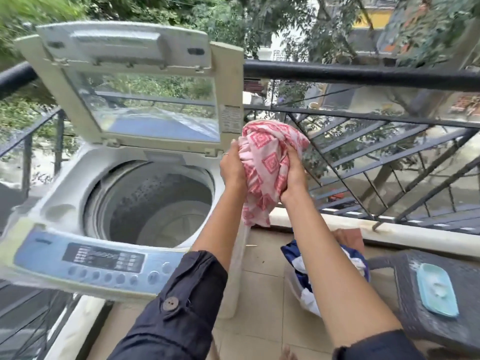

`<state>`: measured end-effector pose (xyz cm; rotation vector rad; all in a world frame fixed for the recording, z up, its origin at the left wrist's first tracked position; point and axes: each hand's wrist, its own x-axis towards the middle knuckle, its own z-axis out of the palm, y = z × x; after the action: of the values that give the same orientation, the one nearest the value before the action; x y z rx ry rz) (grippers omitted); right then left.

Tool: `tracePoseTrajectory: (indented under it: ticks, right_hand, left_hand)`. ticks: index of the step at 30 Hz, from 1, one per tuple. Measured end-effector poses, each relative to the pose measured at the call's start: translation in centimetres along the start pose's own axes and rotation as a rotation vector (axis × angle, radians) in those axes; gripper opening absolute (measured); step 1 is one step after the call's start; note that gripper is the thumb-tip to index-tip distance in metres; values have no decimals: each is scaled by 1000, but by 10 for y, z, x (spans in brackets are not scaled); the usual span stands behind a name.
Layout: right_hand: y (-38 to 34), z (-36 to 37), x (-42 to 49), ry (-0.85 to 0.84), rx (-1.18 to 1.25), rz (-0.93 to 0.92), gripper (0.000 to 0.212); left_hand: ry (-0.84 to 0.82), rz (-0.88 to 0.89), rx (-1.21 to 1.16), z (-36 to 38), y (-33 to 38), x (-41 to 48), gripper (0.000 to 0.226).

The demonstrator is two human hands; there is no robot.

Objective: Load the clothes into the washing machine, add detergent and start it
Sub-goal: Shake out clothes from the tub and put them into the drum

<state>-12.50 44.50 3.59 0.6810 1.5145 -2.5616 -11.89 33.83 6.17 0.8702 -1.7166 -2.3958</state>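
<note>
Here left grip (232, 168) and right grip (294, 175) clutch pink cloth (270, 154) beside open washer (68, 196).

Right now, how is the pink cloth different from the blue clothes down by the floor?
The pink cloth has red diamond shapes; the blue clothes are blue and white. The pink cloth is held up, bunched, by the left hand and right hand; the blue clothes lie low near the floor, untouched. Both are outside the washing machine.
</note>
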Motion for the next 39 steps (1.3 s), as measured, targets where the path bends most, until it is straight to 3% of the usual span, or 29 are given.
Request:
tracePoseTrajectory:
  ticks: [3, 9, 14, 18, 21, 30, 37, 39]
  right_hand:
    - [19, 54, -5, -59, -4, -7, 102]
    - [63, 137, -23, -23, -119, -1, 64]
    - [116, 163, 0, -80, -172, 77, 78]
    - [148, 164, 13, -111, -213, 94, 54]
    - [147, 172, -12, -136, -235, 106, 21]
    - [159, 166, -23, -88, -410, 133, 49]
    - [141, 151, -38, -113, -474, 182, 33]
    - [133, 144, -40, -133, -478, 177, 21]
  left_hand:
    - [74, 27, -58, -43, 29, 20, 37]
    - [211, 80, -21, -125, 59, 65, 58]
    - [313, 109, 80, -182, 63, 93, 39]
    - [343, 88, 119, -212, 60, 94, 30]
    - [378, 91, 128, -229, 49, 97, 19]
    - [398, -29, 365, -241, 30, 101, 24]
    - [284, 7, 366, -212, 16, 97, 28]
    - [261, 19, 371, -201, 13, 93, 26]
